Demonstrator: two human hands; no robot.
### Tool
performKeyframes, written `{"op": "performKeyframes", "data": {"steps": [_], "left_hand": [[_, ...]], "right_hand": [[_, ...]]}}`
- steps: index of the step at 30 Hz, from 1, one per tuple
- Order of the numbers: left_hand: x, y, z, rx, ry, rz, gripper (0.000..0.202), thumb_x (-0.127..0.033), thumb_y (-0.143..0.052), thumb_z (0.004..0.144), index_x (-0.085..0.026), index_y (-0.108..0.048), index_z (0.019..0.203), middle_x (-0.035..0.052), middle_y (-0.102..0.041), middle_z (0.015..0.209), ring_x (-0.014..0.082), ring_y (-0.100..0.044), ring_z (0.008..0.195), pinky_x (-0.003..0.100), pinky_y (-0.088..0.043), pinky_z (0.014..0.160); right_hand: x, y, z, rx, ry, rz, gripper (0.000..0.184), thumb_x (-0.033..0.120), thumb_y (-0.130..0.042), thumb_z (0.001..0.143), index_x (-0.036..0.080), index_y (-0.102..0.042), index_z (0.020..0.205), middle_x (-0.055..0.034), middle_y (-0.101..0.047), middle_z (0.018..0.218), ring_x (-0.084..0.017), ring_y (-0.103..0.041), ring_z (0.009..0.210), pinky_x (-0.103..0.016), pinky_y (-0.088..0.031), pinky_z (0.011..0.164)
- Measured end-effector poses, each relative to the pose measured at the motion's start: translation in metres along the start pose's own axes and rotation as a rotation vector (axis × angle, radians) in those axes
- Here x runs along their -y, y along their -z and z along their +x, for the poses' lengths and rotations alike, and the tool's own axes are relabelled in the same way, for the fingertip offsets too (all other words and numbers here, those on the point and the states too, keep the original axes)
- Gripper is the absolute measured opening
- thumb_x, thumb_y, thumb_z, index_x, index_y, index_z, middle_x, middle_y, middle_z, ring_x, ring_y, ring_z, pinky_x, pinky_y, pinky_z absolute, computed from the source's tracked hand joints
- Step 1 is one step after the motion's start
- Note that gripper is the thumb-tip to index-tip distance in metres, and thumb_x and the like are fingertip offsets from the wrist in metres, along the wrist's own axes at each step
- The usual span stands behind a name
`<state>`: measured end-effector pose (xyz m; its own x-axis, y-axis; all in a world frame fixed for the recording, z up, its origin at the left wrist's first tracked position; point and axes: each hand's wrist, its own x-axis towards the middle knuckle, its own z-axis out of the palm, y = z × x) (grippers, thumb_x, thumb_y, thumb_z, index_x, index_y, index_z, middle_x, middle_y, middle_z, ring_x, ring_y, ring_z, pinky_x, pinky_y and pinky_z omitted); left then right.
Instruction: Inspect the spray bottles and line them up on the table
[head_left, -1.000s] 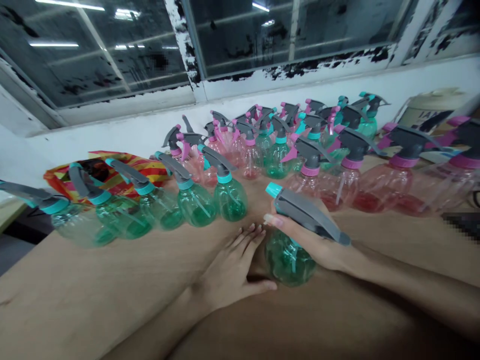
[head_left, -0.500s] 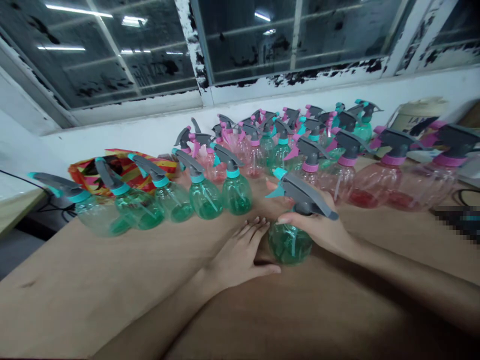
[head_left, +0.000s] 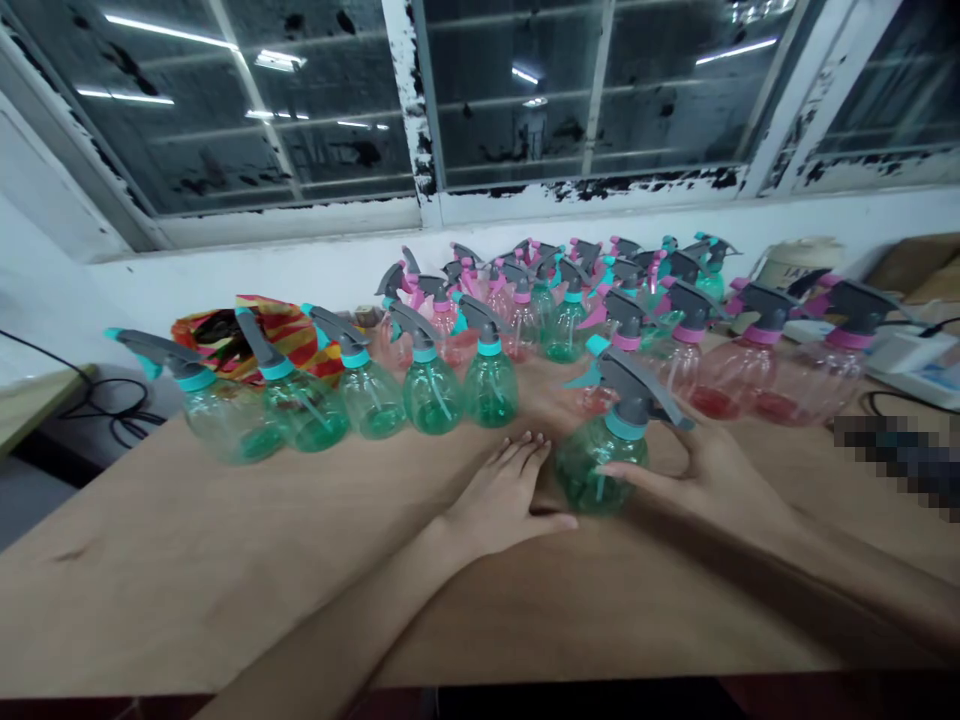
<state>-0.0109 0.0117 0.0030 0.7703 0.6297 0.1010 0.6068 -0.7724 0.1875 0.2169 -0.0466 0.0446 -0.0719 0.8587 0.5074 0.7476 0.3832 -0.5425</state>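
A green-tinted spray bottle [head_left: 602, 470] with a grey trigger head and turquoise collar stands near the middle of the wooden table [head_left: 247, 580]. My right hand [head_left: 705, 470] is loosely round it from the right. Its thumb lies across the front of the bottle, while the other fingers are mostly hidden behind. A gap shows between palm and bottle. Flat on the table just left of the bottle rests my left hand [head_left: 502, 500], fingers stretched out and thumb spread, holding nothing. Beyond it, a row of green spray bottles [head_left: 431, 395] holds a little green liquid.
Pink spray bottles [head_left: 731, 375] line the right, with more mixed bottles [head_left: 566, 325] crowded behind. A red and yellow bag [head_left: 304, 345] lies at the back left. Black cable [head_left: 124, 410] hangs past the left edge. A white power strip [head_left: 911, 360] sits far right.
My right hand has slid down from the bottle's neck to its body and shifted right, loosening round it. My left hand stays flat. The whole view has shifted slightly.
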Motion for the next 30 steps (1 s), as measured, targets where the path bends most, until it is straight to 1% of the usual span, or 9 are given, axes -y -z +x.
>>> {"op": "performKeyframes", "data": {"steps": [2, 4, 8, 10, 12, 15, 20, 24, 30], "left_hand": [[0.000, -0.001, 0.000, -0.007, 0.001, 0.008, 0.094, -0.071, -0.056, 0.083, -0.004, -0.034, 0.144, 0.0206, -0.036, 0.150, 0.0298, -0.030, 0.141, 0.043, -0.024, 0.115], [-0.002, -0.003, -0.001, -0.022, 0.012, 0.019, 0.094, -0.071, -0.056, 0.083, -0.002, -0.035, 0.144, 0.0208, -0.038, 0.149, 0.0303, -0.031, 0.141, 0.043, -0.023, 0.116], [-0.007, -0.006, -0.002, -0.062, 0.070, 0.045, 0.089, -0.068, -0.054, 0.086, 0.001, -0.039, 0.141, 0.0231, -0.040, 0.148, 0.0331, -0.033, 0.139, 0.046, -0.022, 0.115], [-0.010, -0.006, -0.003, -0.073, 0.098, 0.055, 0.087, -0.066, -0.055, 0.087, 0.003, -0.042, 0.138, 0.0247, -0.041, 0.146, 0.0344, -0.034, 0.138, 0.046, -0.025, 0.114], [-0.012, -0.006, -0.003, -0.082, 0.121, 0.064, 0.085, -0.065, -0.057, 0.086, 0.003, -0.044, 0.137, 0.0256, -0.042, 0.145, 0.0356, -0.035, 0.138, 0.047, -0.027, 0.113], [-0.012, -0.008, -0.003, -0.096, 0.141, 0.078, 0.081, -0.063, -0.056, 0.088, 0.001, -0.045, 0.136, 0.0250, -0.043, 0.145, 0.0352, -0.035, 0.138, 0.047, -0.028, 0.113], [-0.010, -0.013, -0.004, -0.114, 0.138, 0.097, 0.077, -0.064, -0.050, 0.091, -0.002, -0.046, 0.137, 0.0233, -0.042, 0.146, 0.0341, -0.034, 0.138, 0.047, -0.029, 0.112], [-0.011, -0.012, -0.004, -0.109, 0.132, 0.110, 0.076, -0.064, -0.049, 0.091, -0.003, -0.047, 0.136, 0.0226, -0.043, 0.146, 0.0341, -0.034, 0.138, 0.047, -0.030, 0.111], [-0.011, -0.009, -0.004, -0.064, 0.130, 0.140, 0.078, -0.062, -0.051, 0.091, 0.001, -0.045, 0.138, 0.0238, -0.039, 0.148, 0.0345, -0.033, 0.139, 0.047, -0.029, 0.112]], "right_hand": [[-0.002, 0.001, 0.000, -0.029, -0.011, -0.070, 0.054, 0.059, -0.069, 0.073, 0.021, -0.063, 0.111, -0.0131, -0.064, 0.119, -0.038, -0.056, 0.116, -0.058, -0.045, 0.095], [-0.005, 0.001, 0.005, -0.036, -0.014, -0.102, 0.051, 0.061, -0.067, 0.075, 0.020, -0.064, 0.105, -0.0137, -0.065, 0.115, -0.037, -0.060, 0.109, -0.057, -0.047, 0.092], [-0.011, -0.005, 0.025, -0.028, -0.010, -0.118, 0.046, 0.061, -0.062, 0.079, 0.021, -0.064, 0.100, -0.0110, -0.068, 0.099, -0.032, -0.065, 0.089, -0.053, -0.050, 0.082], [-0.013, -0.011, 0.037, -0.033, -0.007, -0.129, 0.047, 0.061, -0.061, 0.080, 0.019, -0.065, 0.101, -0.0102, -0.069, 0.092, -0.031, -0.065, 0.085, -0.052, -0.050, 0.079], [-0.015, -0.018, 0.048, -0.060, 0.001, -0.129, 0.050, 0.060, -0.062, 0.080, 0.017, -0.065, 0.105, -0.0114, -0.070, 0.093, -0.032, -0.065, 0.087, -0.051, -0.050, 0.080], [-0.019, -0.032, 0.062, -0.108, 0.016, -0.108, 0.052, 0.059, -0.065, 0.078, 0.016, -0.065, 0.107, -0.0134, -0.071, 0.098, -0.033, -0.066, 0.092, -0.048, -0.051, 0.080], [-0.032, -0.051, 0.081, -0.122, 0.026, -0.103, 0.053, 0.058, -0.065, 0.079, 0.015, -0.062, 0.110, -0.0153, -0.069, 0.105, -0.032, -0.066, 0.096, -0.047, -0.052, 0.080], [-0.036, -0.061, 0.094, -0.130, 0.025, -0.124, 0.053, 0.057, -0.061, 0.081, 0.015, -0.059, 0.114, -0.0171, -0.067, 0.107, -0.032, -0.065, 0.095, -0.050, -0.052, 0.080], [-0.031, -0.068, 0.102, -0.158, -0.010, -0.187, 0.057, 0.056, -0.055, 0.085, 0.009, -0.057, 0.116, -0.0226, -0.067, 0.104, -0.038, -0.063, 0.100, -0.054, -0.050, 0.082]]}}
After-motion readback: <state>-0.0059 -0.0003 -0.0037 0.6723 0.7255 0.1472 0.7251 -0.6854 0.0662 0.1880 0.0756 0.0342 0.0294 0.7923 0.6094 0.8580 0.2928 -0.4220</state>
